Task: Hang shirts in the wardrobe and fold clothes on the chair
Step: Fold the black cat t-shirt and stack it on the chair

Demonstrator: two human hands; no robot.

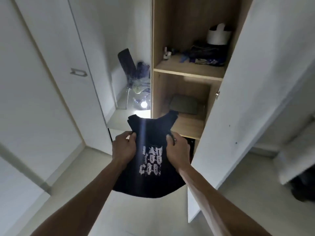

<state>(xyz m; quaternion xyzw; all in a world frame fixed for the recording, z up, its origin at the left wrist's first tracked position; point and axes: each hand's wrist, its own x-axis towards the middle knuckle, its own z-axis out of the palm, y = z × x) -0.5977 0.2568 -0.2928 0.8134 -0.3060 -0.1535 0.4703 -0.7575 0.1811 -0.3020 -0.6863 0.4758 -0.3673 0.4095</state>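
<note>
Bedroom: open wardrobe [187, 74], clothes-draped chair [126, 63].

The open wardrobe's upper shelf [184, 69] carries a pile of dark folded clothes [204, 55], a white roll-like object [219, 37] behind them, and a small white item [166, 54] near the left wall. The lower shelf [189, 126] bears a flat dark grey item [185, 105] at its back. Beside the wardrobe, a chair [127, 63] stands on the pale floor [136, 218] with clothes [140, 75] heaped on it.

white doors [51, 82], pale floor [136, 215], dim light
</note>
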